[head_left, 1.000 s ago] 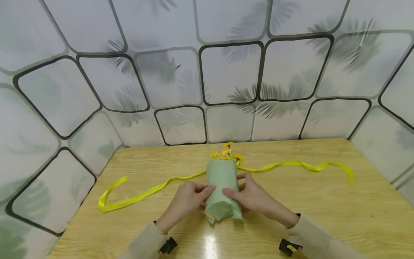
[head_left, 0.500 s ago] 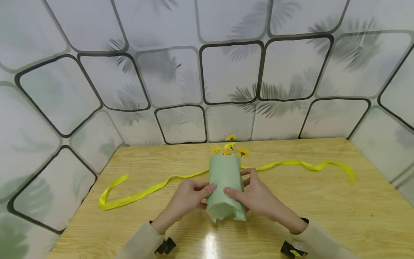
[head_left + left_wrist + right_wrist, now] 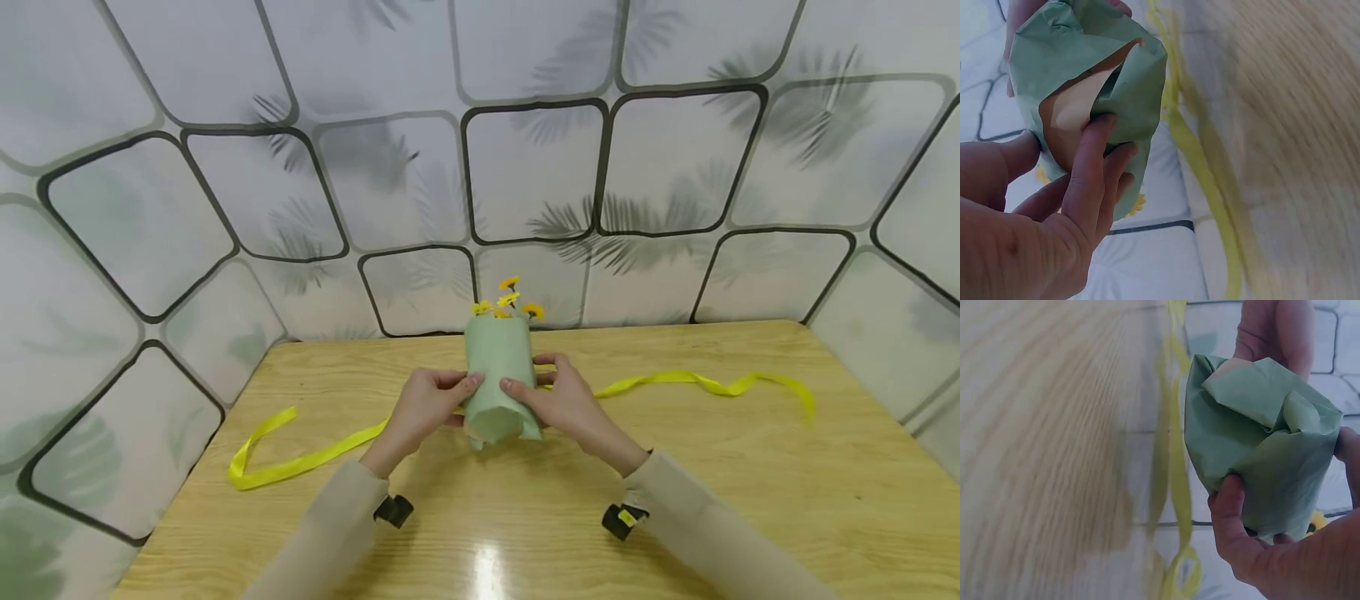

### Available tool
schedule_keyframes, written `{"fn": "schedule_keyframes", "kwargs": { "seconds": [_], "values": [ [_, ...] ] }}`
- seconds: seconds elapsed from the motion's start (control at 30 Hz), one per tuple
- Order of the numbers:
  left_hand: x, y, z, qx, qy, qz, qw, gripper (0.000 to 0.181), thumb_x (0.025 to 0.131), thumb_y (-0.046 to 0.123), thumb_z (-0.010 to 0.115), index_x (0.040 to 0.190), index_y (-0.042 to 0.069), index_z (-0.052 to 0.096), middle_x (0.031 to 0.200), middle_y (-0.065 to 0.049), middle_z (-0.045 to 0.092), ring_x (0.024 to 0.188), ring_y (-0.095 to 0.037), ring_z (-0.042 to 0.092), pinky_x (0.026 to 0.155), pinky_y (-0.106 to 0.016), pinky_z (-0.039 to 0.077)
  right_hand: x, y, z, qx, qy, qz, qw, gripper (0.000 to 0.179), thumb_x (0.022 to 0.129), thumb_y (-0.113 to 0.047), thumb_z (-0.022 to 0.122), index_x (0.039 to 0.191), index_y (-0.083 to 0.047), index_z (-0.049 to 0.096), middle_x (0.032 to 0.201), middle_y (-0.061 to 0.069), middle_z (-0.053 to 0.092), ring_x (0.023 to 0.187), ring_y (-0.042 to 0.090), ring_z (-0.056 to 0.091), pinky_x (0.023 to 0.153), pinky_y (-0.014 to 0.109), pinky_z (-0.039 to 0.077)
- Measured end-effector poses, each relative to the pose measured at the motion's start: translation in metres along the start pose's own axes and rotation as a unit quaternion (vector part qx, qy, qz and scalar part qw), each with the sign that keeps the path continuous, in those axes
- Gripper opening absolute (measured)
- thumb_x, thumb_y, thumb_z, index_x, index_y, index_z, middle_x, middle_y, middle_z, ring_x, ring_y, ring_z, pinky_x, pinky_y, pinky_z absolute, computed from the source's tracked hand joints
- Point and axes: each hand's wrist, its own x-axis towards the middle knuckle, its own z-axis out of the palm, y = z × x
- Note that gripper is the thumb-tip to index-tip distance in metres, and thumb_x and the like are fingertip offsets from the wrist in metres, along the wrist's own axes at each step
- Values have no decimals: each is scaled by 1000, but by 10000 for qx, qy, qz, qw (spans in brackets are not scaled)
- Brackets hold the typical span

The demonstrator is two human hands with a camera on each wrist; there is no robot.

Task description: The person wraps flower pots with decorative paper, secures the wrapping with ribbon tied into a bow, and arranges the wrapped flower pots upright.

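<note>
A small bouquet [image 3: 498, 350] wrapped in pale green paper is held between both hands, its yellow-orange flowers [image 3: 508, 298] showing at the far end. My left hand [image 3: 422, 408] grips its left side, thumb on the front. On the other side, my right hand [image 3: 567, 404] holds it the same way, fingers reaching behind. In the left wrist view, the near end of the green paper [image 3: 1110, 69] is crumpled and folded, with a tan layer [image 3: 1071, 103] inside a gap; left fingertips press at the fold. The right wrist view shows the bent-over folds [image 3: 1254, 394] from the opposite side.
A long yellow ribbon [image 3: 315, 461] runs across the wooden table [image 3: 750, 483], passing behind the bouquet and trailing off to the right. A patterned cloth [image 3: 540, 167] stands around the table's back and sides. Black wrist cameras [image 3: 393, 510] sit below the cuffs.
Both hands have carried the bouquet away from the person, toward the back of the table, after a slight shift right. The grip looks the same. The ribbon stays in place.
</note>
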Motion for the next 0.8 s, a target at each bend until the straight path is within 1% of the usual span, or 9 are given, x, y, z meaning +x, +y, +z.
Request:
{"fn": "schedule_keyframes", "kwargs": {
  "seconds": [0.13,0.3,0.4,0.5,0.57,0.67,0.73,0.8],
  "values": [
    [11,-7,0,-3,12,-191,9998,37,100,31,69,123,3,74,115,-16,75,89,-23,77,73,-37,64,13,6,3,-7,-61,184,9998,89,90,-54,74,153,-6,33,141,25,55,108,32,70,74,39,63],
    [20,-16,1,-9,-29,-260,9997,36,100,29,68,120,0,74,112,-19,76,85,-21,77,70,-35,64,22,15,6,-117,-35,348,9993,88,90,-58,72,152,-7,36,140,25,57,108,30,70,75,37,62],
    [23,-20,2,-26,-1,-275,9996,37,100,30,68,120,-1,74,110,-19,76,82,-20,77,70,-36,64,25,20,6,-129,-57,312,9994,85,92,-60,69,151,-6,39,139,24,56,105,28,69,75,36,62],
    [26,-22,2,-59,-20,-300,9995,39,100,30,68,122,-1,73,110,-19,76,80,-18,76,70,-36,64,27,24,2,-55,-122,209,9997,76,97,-56,63,150,-6,43,138,24,54,99,27,69,73,36,63],
    [27,-22,2,-58,-54,-301,9995,40,101,32,67,124,-1,72,110,-19,76,80,-18,76,70,-36,64,28,27,-2,6,-138,139,9998,71,99,-53,62,150,-7,44,140,25,51,96,29,70,72,37,63],
    [29,-22,1,-71,-96,-329,9994,43,101,33,67,128,-1,70,113,-20,75,79,-18,76,70,-36,64,28,28,-7,-160,-78,54,9998,68,100,-51,63,150,-8,45,145,27,47,102,31,70,73,36,63],
    [29,-23,0,-94,-124,-351,9993,45,101,34,66,130,-1,68,114,-20,75,79,-18,76,70,-35,64,28,29,-10,-272,-98,42,9996,70,99,-50,64,150,-7,45,150,29,42,105,33,70,75,36,64],
    [31,-24,0,-120,-165,-382,9991,45,102,34,66,130,-1,68,114,-21,74,79,-17,76,70,-35,64,28,29,-12,-435,-94,74,9990,71,98,-51,65,150,-7,44,153,29,39,105,32,70,74,35,63]
  ]
}}
